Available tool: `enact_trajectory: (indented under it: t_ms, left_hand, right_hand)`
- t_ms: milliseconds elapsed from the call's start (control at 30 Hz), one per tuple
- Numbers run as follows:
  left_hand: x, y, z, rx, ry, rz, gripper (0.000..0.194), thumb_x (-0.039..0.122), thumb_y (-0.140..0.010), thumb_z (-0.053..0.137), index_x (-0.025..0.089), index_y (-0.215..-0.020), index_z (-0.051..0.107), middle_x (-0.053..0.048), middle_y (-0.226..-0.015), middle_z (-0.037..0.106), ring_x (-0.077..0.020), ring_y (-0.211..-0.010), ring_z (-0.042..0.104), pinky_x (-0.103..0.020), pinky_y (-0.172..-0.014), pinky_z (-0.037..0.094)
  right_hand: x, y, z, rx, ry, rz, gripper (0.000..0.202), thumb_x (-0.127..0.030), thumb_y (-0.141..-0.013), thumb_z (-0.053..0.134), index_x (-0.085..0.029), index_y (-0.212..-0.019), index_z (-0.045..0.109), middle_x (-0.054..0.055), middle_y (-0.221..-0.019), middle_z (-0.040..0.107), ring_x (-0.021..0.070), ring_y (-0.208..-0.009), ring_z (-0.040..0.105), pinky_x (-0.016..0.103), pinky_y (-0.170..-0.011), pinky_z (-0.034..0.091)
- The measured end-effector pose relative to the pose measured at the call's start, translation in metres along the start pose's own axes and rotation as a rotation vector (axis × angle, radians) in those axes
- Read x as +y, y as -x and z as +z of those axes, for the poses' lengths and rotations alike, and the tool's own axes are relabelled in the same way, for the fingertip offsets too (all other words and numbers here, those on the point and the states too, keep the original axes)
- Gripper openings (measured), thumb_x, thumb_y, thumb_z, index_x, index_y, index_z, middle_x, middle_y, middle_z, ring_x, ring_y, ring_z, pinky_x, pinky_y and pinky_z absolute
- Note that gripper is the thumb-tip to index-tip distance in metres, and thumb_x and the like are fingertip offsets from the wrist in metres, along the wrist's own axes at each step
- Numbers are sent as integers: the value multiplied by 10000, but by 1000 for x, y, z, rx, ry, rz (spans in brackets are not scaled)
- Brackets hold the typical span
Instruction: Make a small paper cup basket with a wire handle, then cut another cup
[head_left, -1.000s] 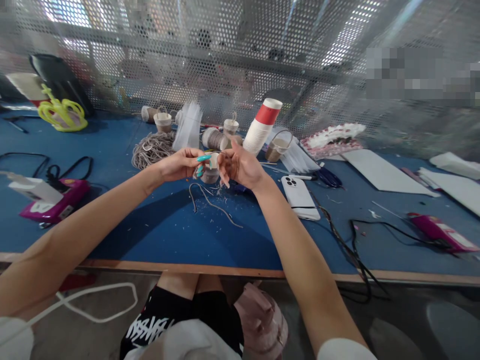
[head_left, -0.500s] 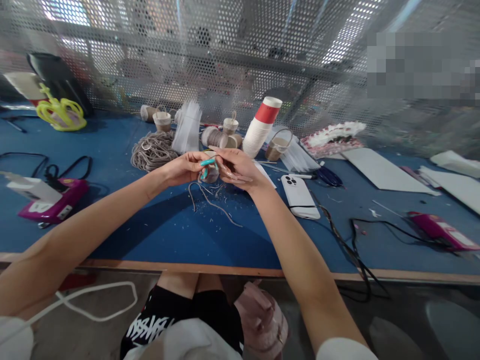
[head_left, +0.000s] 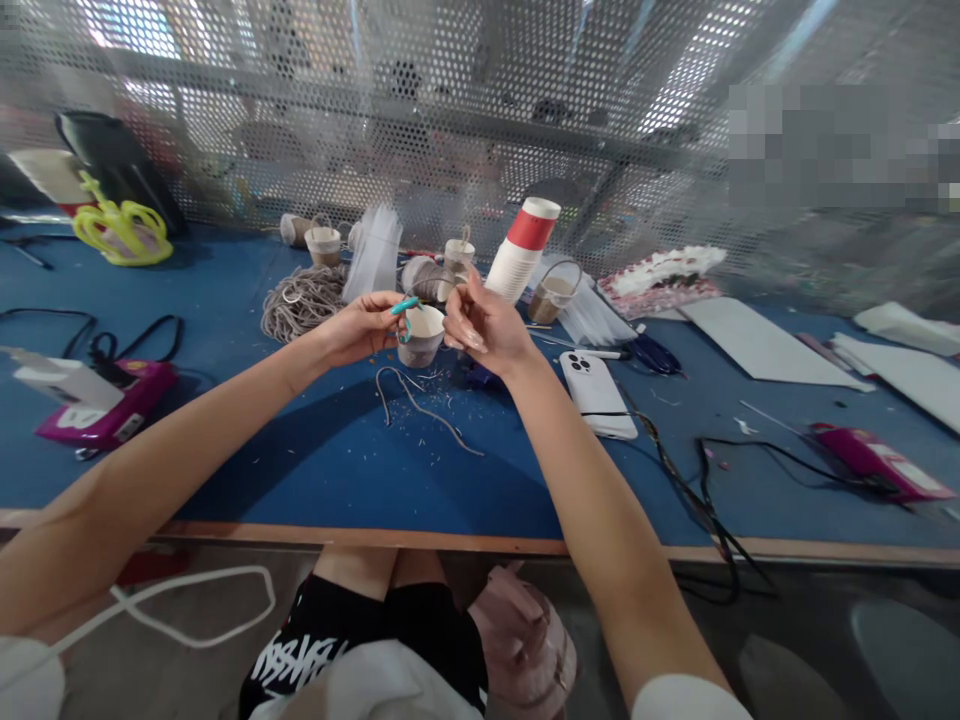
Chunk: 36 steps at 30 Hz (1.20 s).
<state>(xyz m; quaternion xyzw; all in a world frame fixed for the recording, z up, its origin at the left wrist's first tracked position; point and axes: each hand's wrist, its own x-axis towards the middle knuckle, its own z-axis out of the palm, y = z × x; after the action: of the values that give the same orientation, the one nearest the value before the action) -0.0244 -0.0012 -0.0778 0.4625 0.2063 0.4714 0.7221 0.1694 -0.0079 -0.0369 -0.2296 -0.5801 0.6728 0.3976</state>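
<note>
The small pale cup (head_left: 420, 353) is between my hands. My left hand (head_left: 361, 326) has its fingers bent at the cup's left side; whether they grip it, I cannot tell. My right hand (head_left: 495, 326) is just to the right, fingers loosely curled, their hold unclear. Nearer on the counter (head_left: 315, 475) lies loose cord (head_left: 448, 427); farther left, a grey cord bundle (head_left: 300, 308); far right, stacked paper cups (head_left: 517, 262)

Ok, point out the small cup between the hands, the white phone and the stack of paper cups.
Small cup (head_left: 421, 351), head view: front of its outer wall.
White phone (head_left: 599, 392), head view: middle of its back.
Stack of paper cups (head_left: 515, 264), head view: white side below the red band.
</note>
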Motion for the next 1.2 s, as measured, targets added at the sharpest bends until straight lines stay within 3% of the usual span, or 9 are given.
enact_trajectory:
  t_ms: [200, 367, 500, 633, 800, 933, 1067, 1200]
  left_hand:
    - [1, 0, -2, -61, -31, -15, 206, 192, -580, 883, 160, -708, 726, 19, -571, 685, -94, -509, 656, -153, -497, 530]
    - [1, 1, -2, -62, -69, -19, 134, 157, -655, 833, 145, -717, 714, 16, -561, 670, -113, -541, 678, -177, -521, 554]
    - [1, 2, 1, -45, -87, -10, 141, 190, -680, 824, 147, -776, 730, -9, -667, 717, -132, -627, 710, -225, -608, 593]
    - [1, 1, 3, 21, -105, 28, 64, 168, -739, 777, 133, -724, 725, -7, -635, 702, -101, -598, 687, -189, -602, 571]
    - [3, -1, 5, 88, -35, 68, 110, 136, -783, 726, 127, -676, 698, 18, -564, 657, -71, -503, 644, -148, -522, 535]
    - [5, 0, 8, 173, -7, 91, 180, 108, -826, 663, 128, -647, 658, 24, -583, 659, -58, -505, 646, -123, -503, 519]
    - [7, -1, 12, 288, -32, 110, 218, 59, -844, 608, 126, -638, 626, 29, -584, 665, -56, -505, 655, -122, -510, 525]
    - [7, -1, 14, 394, -111, 132, 203, 39, -828, 611, 125, -644, 621, 16, -599, 688, -76, -513, 670, -137, -492, 529]
  right_hand:
    - [4, -2, -4, 38, 25, -52, 407, -369, -992, 415, -198, -638, 522, -99, -382, 373, 33, -304, 248, 165, -373, 316]
    - [2, -1, -2, 77, 55, -32, 411, -424, -968, 463, -200, -627, 509, -101, -393, 361, 27, -311, 243, 170, -366, 300]
    - [6, -1, -2, 95, 97, -27, 406, -503, -923, 511, -215, -638, 511, -108, -381, 377, 31, -295, 227, 186, -370, 314]
    - [10, -3, 0, 83, 108, -12, 425, -557, -891, 530, -218, -634, 522, -98, -380, 407, 41, -292, 271, 202, -388, 369]
    - [9, -4, -2, 66, 36, 48, 552, -707, -866, 410, -213, -659, 543, -53, -451, 480, 67, -359, 404, 227, -439, 451]
    - [8, -4, -9, 37, 23, 6, 535, -704, -855, 439, -214, -671, 548, -59, -456, 460, 68, -371, 401, 228, -445, 464]
    - [7, -2, -11, -41, 51, -50, 489, -660, -848, 508, -206, -674, 556, -64, -465, 453, 56, -376, 380, 215, -437, 448]
    - [7, -2, -11, -147, 38, -95, 446, -616, -842, 567, -195, -693, 561, -77, -476, 424, 39, -390, 344, 181, -380, 347]
